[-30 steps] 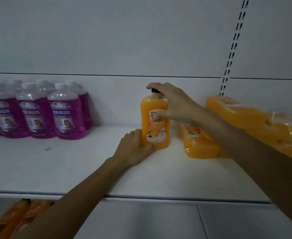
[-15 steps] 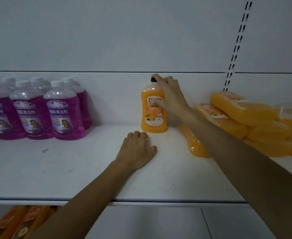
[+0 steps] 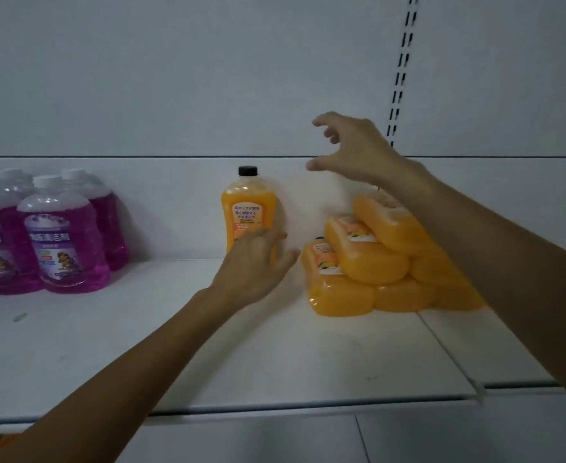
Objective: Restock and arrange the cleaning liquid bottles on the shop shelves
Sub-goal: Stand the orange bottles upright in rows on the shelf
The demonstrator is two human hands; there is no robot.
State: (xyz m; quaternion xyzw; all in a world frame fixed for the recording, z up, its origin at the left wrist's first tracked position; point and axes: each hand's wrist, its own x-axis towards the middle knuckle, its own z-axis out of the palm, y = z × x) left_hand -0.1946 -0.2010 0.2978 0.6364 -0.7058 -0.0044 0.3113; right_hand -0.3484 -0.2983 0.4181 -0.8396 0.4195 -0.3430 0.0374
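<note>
The upright orange plastic bottle with a black cap [image 3: 248, 208] stands at the back of the white shelf [image 3: 208, 345], just behind the left hand [image 3: 254, 262]. That hand's fingers are spread; whether they touch the bottle I cannot tell. The right hand [image 3: 351, 148] hovers above and to the right, fingers apart and holding nothing. This bottle looks placed. The next move probably calls for the right fingers to drop to the stack of lying orange bottles [image 3: 368, 262] beneath them and take another.

The head camera faces the white shelf [image 3: 274, 362] from close, looking slightly down.
</note>
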